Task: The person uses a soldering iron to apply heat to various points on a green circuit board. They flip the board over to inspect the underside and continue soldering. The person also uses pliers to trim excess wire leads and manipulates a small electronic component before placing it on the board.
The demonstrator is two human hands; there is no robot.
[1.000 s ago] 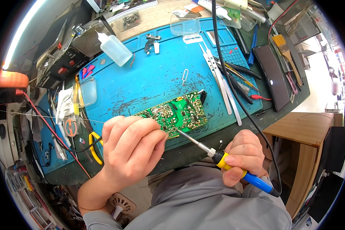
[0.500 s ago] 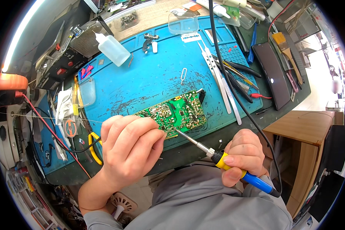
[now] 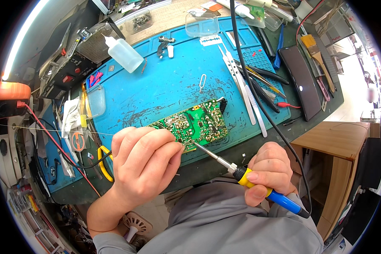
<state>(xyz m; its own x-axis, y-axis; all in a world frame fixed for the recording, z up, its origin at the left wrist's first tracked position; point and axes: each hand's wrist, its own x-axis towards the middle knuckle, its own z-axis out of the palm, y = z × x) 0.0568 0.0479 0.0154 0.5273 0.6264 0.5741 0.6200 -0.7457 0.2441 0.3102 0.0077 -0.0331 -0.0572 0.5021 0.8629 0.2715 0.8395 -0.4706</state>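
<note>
A green circuit board (image 3: 209, 122) lies solder side up near the front of the blue mat. My right hand (image 3: 271, 171) is closed around the yellow and blue handle of a soldering iron (image 3: 283, 201), whose tip meets the board's near edge. My left hand (image 3: 142, 163) is pinched over the board's left end and covers that part. A thin solder wire (image 3: 93, 133) runs in from the far left to its fingers. The fingertips and the wire's end are hidden behind the knuckles.
Metal tweezers (image 3: 241, 86), pliers (image 3: 262, 95) and a dark phone (image 3: 299, 82) lie to the right. The iron's black cable (image 3: 258, 103) crosses the mat. A squeeze bottle (image 3: 126, 55), a SIM pin (image 3: 202, 83) and a razor blade (image 3: 211, 40) lie farther back.
</note>
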